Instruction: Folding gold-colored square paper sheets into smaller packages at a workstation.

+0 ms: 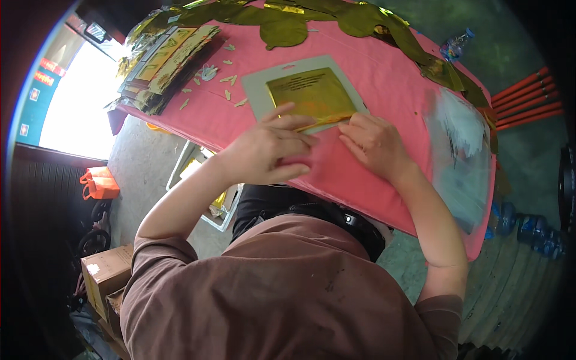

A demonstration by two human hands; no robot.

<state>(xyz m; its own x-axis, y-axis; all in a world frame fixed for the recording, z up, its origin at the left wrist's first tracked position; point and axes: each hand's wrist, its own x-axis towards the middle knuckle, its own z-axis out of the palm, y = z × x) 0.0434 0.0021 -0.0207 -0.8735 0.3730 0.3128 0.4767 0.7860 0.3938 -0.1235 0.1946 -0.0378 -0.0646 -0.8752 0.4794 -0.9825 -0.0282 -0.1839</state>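
A folded gold foil sheet [309,96] with small dark print lies on a pale grey card [255,90] with a hang slot at its far edge. The card is on the pink-covered table [384,66] in front of me. My right hand [377,143] is closed, pinching the near right corner of the foil between thumb and fingers. Beside the near left edge of the foil hovers my left hand [270,147]; its fingers are spread and slightly blurred, with nothing visible in them.
Printed packets [171,60] are stacked at the far left, near scattered small pale pieces [228,79]. Gold foil shapes [285,30] line the far edge. Clear plastic sleeves [459,156] lie at right. On the floor are a white crate [225,219], cartons [108,267] and water bottles [531,228].
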